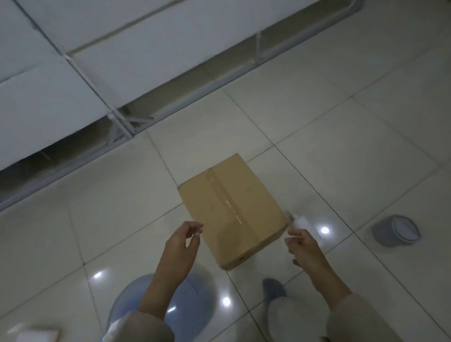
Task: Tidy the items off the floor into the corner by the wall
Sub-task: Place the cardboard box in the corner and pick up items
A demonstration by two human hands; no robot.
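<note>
Box [232, 209] sat taped on floor [357, 140], between both hands. Left hand [183, 240] empty, fingers loosely curled, beside box edge. Right hand [301, 242] pinched small white item [301, 221], blurred. Risk: one-handed lift tips box; jug [178, 304] underfoot, trip hazard.

One cardboard box [233, 209], one blue water jug [178, 304], one grey tape roll [395, 230], one white block [37, 337], two hands.
</note>
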